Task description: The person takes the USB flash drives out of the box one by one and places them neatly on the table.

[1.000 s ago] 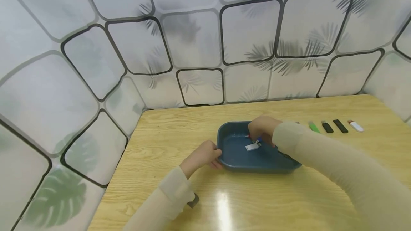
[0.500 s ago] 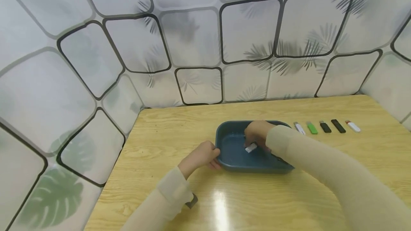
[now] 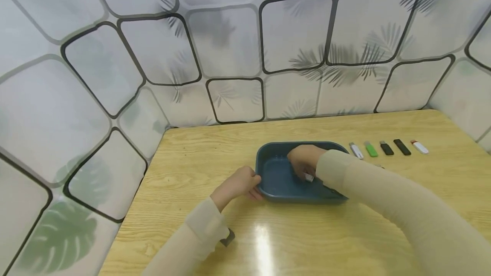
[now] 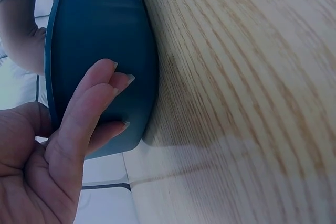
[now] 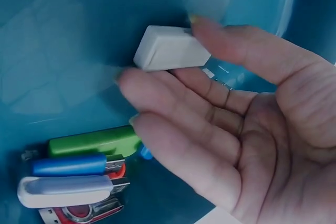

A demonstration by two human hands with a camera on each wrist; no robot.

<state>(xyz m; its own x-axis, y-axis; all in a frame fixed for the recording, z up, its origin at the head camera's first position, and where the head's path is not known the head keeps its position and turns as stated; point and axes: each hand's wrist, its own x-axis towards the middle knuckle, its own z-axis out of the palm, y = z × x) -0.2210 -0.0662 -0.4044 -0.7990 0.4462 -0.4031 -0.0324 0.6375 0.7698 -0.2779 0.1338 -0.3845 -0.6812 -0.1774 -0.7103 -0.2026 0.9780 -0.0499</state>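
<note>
My left hand (image 3: 239,183) grips the left side of a dark blue tray (image 3: 274,180), with the thumb at the rim and fingers along the outer wall, as the left wrist view shows. Inside the tray, my right hand (image 3: 304,159) pinches a white USB stick (image 5: 170,51) between thumb and fingers. Other USB sticks lie side by side on the tray floor in the right wrist view: a green one (image 5: 94,141), a blue one (image 5: 68,165), a pale one (image 5: 65,190) and a red and silver one (image 5: 84,213). In the head view the right hand and sleeve hide them.
On the wooden table (image 3: 199,152), right of the tray, several USB sticks form a row, from a white one (image 3: 356,150) and a green one (image 3: 371,149) to a white and red one (image 3: 420,146). A patterned curtain (image 3: 230,46) stands behind the table.
My right hand has closed on the white USB stick, which lay on the tray floor and now shows a little further right under the fingers. My left hand keeps its grip on the tray.
</note>
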